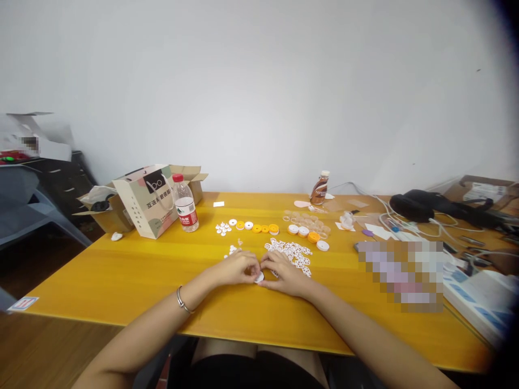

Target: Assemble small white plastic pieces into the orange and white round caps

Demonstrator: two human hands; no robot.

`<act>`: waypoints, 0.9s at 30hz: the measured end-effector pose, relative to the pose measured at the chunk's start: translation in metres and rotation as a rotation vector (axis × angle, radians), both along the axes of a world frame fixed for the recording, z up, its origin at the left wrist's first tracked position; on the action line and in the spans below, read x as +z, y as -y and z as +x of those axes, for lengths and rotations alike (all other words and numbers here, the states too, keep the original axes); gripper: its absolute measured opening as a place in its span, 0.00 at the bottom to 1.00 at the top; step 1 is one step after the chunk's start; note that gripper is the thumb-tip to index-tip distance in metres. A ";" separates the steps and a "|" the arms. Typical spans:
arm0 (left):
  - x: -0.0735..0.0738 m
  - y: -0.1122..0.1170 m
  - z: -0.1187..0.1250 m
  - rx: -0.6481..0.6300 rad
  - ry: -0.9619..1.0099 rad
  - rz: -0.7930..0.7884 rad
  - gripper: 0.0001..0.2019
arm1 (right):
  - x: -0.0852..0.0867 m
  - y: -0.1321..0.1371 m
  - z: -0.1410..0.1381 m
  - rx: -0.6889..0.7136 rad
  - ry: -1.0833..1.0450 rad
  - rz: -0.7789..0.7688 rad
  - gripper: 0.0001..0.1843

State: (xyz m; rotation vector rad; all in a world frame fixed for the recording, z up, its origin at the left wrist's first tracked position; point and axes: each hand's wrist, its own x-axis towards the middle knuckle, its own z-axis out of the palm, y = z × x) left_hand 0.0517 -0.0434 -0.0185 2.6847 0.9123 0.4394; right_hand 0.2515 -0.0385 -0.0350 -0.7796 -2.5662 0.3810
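Note:
Both hands meet over the near middle of the table, at a small white round piece (260, 278) partly covered by fingers. My left hand (239, 268) is closed, its fingertips pinched at the top of the piece. From the other side, my right hand (287, 274) holds the edge between thumb and curled fingers. Just beyond the right hand lies a heap of white openwork wheel-like pieces (300, 256). Small white parts (232, 250) lie behind the left hand. A row of white and yellow round pieces (265, 229) stretches across the table farther back.
On the left stand a paper bag (141, 208), a water bottle (185, 208) and open cardboard boxes. Clear rings (310, 220) and a brown drink bottle (320, 189) are at the back right. Cables and a black item (417, 205) crowd the right side, near a blurred-out patch.

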 end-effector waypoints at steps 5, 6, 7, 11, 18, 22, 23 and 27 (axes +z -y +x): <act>0.000 -0.002 0.000 0.007 -0.043 -0.037 0.06 | 0.000 0.000 0.000 0.002 0.005 -0.006 0.12; -0.001 -0.002 0.000 0.010 -0.054 -0.026 0.07 | 0.000 0.000 0.000 0.005 0.005 -0.008 0.12; -0.001 -0.001 0.000 0.016 -0.064 -0.005 0.07 | 0.000 0.000 -0.001 0.008 0.004 -0.009 0.12; -0.002 0.001 0.001 0.031 -0.083 0.113 0.06 | 0.001 0.001 -0.001 -0.002 -0.023 -0.010 0.11; 0.004 0.001 0.000 0.077 -0.011 0.259 0.07 | 0.001 -0.002 -0.005 0.004 -0.270 -0.312 0.12; 0.005 0.002 0.003 0.120 0.044 0.284 0.09 | -0.006 -0.008 -0.010 -0.005 -0.515 -0.671 0.15; 0.006 0.001 0.003 0.114 0.057 0.271 0.09 | -0.009 -0.010 -0.011 -0.023 -0.562 -0.729 0.16; 0.014 -0.007 -0.011 0.105 0.172 0.140 0.10 | -0.014 -0.015 -0.009 -0.119 -0.673 -0.878 0.18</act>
